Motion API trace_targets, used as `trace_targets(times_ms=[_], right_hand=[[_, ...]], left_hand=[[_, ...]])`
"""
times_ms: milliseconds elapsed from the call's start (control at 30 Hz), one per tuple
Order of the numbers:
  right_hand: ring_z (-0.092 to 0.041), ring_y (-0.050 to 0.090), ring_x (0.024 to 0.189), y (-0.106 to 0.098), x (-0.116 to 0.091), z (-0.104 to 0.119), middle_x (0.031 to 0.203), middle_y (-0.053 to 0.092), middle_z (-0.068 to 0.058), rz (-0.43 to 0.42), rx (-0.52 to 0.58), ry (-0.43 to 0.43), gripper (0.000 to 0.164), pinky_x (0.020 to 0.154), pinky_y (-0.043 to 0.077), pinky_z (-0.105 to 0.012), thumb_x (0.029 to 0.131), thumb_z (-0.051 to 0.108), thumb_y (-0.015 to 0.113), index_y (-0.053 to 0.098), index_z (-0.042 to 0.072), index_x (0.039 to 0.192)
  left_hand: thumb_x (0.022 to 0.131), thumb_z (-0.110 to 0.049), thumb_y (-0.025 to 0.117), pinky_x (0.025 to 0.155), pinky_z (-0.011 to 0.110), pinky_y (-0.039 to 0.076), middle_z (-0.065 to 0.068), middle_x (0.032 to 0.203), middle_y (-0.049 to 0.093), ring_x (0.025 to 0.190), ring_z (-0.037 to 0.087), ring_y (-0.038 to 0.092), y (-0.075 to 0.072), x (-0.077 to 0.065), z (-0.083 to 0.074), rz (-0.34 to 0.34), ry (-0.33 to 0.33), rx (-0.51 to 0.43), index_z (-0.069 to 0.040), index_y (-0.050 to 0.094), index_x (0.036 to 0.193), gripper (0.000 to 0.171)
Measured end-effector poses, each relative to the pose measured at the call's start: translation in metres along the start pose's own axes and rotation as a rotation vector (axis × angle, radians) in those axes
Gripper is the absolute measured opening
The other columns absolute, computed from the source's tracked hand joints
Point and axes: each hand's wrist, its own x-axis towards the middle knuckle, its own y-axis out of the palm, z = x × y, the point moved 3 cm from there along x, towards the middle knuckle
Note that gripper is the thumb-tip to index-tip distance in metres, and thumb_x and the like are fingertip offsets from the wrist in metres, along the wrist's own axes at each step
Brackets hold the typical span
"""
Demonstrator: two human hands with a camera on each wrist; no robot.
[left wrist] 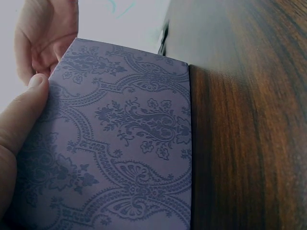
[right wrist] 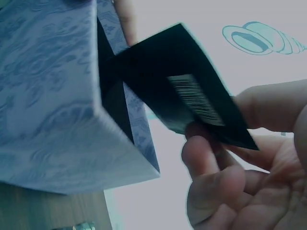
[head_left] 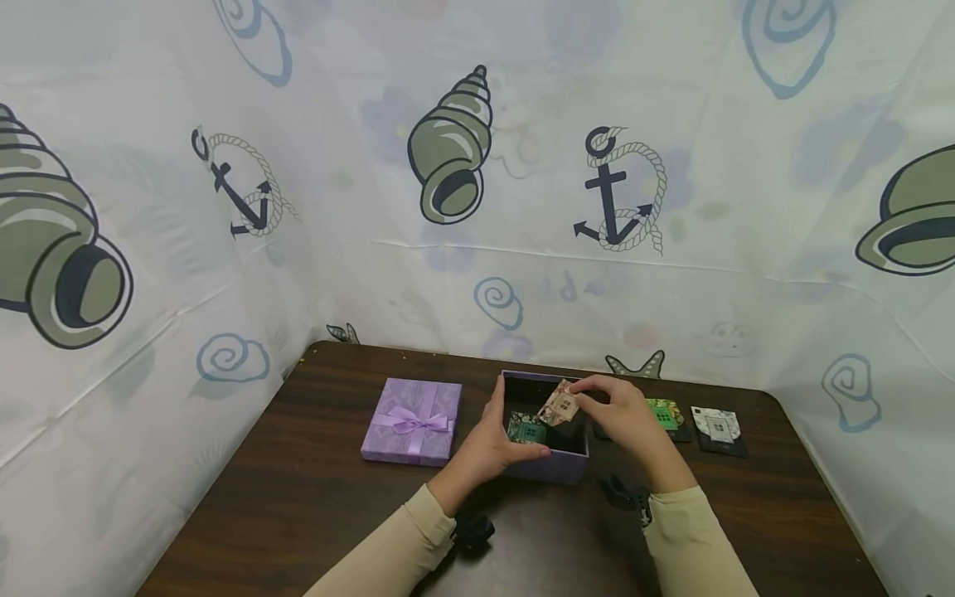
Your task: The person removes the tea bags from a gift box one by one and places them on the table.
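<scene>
An open purple box (head_left: 548, 471) with a dark inside and a floral pattern stands on the table. My left hand (head_left: 487, 444) holds it at the left side, thumb along the front rim. Above the box opening, my right hand (head_left: 622, 417) pinches a small flat packet (head_left: 559, 405) with a tan, house-like print. The packet's dark back (right wrist: 192, 86) with a barcode shows in the right wrist view. Inside the box lies a green printed packet (head_left: 526, 429). The patterned front wall (left wrist: 129, 134) fills much of the left wrist view.
Left of the box lies its purple lid (head_left: 413, 421) with a ribbon bow. Right of it, a green-yellow packet (head_left: 666, 414) and a white-and-black packet (head_left: 719, 429) lie on the brown table (head_left: 313, 464). A printed curtain (head_left: 358, 274) hangs behind the table.
</scene>
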Motion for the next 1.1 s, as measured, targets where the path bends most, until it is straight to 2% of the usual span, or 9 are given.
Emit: trace_targets(times_ms=[133,233,267,433,567,767,833,967,1100], right_hand=[[-0.037,0.075,0.097,-0.007,-0.011,-0.002,0.129,0.075,-0.017,-0.05,0.045,0.059,0.029,0.085,0.061,-0.052,0.11,0.036,0.067,0.079,0.016,0.127],[-0.028,0.066,0.065,-0.012,-0.02,-0.004,0.111,0.073,-0.019,-0.074,0.111,0.099,0.027,0.064,0.057,-0.041,0.108,0.035,0.071,0.077,0.013,0.123],[-0.025,0.066,0.063,-0.013,-0.022,-0.004,0.111,0.072,-0.019,-0.082,0.13,0.098,0.024,0.063,0.057,-0.039,0.108,0.031,0.071,0.076,0.012,0.122],[-0.027,0.072,0.078,-0.015,-0.032,-0.013,0.128,0.064,-0.025,-0.056,0.279,0.07,0.021,0.069,0.066,-0.042,0.11,0.007,0.065,0.067,0.003,0.13],[-0.026,0.067,0.096,-0.013,-0.04,-0.023,0.139,0.054,-0.026,-0.066,0.364,0.096,0.031,0.077,0.068,-0.042,0.11,0.003,0.062,0.062,-0.001,0.14],[-0.015,0.062,0.082,-0.019,-0.058,-0.041,0.128,0.062,-0.016,-0.207,0.315,0.168,0.035,0.073,0.066,-0.034,0.108,0.019,0.071,0.069,0.007,0.14],[-0.013,0.063,0.078,-0.021,-0.065,-0.048,0.134,0.066,-0.01,-0.26,0.335,0.183,0.036,0.069,0.063,-0.032,0.108,0.022,0.072,0.07,0.007,0.14],[-0.012,0.06,0.074,-0.023,-0.077,-0.063,0.123,0.072,0.003,-0.349,0.42,0.213,0.038,0.063,0.059,-0.03,0.108,0.023,0.072,0.07,0.004,0.14],[-0.012,0.058,0.072,-0.021,-0.085,-0.084,0.113,0.072,0.014,-0.363,0.45,0.286,0.041,0.063,0.057,-0.028,0.108,0.028,0.073,0.069,0.004,0.141]], left_hand=[[0.077,-0.054,0.099,0.125,0.073,0.032,0.02,0.183,0.011,0.166,0.049,0.023,0.0,-0.001,-0.001,0.001,-0.002,-0.001,-0.042,-0.011,0.174,0.147],[0.076,-0.054,0.099,0.126,0.072,0.033,0.02,0.183,0.011,0.166,0.048,0.022,0.0,-0.001,-0.001,-0.003,-0.001,0.007,-0.039,-0.01,0.175,0.148],[0.076,-0.054,0.099,0.126,0.071,0.033,0.02,0.183,0.011,0.167,0.048,0.021,0.0,-0.001,-0.001,-0.004,0.0,0.009,-0.038,-0.009,0.176,0.148],[0.076,-0.054,0.099,0.126,0.072,0.033,0.019,0.184,0.011,0.167,0.047,0.02,0.001,0.0,-0.001,-0.007,0.0,0.011,-0.033,-0.007,0.177,0.148],[0.076,-0.055,0.099,0.125,0.072,0.033,0.018,0.184,0.009,0.168,0.047,0.019,0.001,0.0,0.0,-0.005,0.0,0.007,-0.036,-0.008,0.176,0.147],[0.076,-0.054,0.099,0.126,0.071,0.033,0.018,0.184,0.009,0.168,0.047,0.019,0.002,-0.001,0.001,-0.005,-0.006,0.001,-0.036,-0.008,0.176,0.148],[0.076,-0.054,0.099,0.126,0.072,0.033,0.018,0.184,0.009,0.168,0.047,0.018,0.003,0.0,0.001,-0.005,-0.005,0.0,-0.036,-0.008,0.176,0.148],[0.076,-0.054,0.099,0.126,0.072,0.032,0.018,0.184,0.009,0.168,0.046,0.017,0.003,0.0,0.0,-0.002,-0.002,-0.004,-0.037,-0.008,0.176,0.148],[0.075,-0.054,0.1,0.125,0.072,0.034,0.017,0.184,0.008,0.168,0.047,0.017,0.001,-0.001,-0.001,-0.005,-0.013,-0.015,-0.039,-0.008,0.176,0.148]])
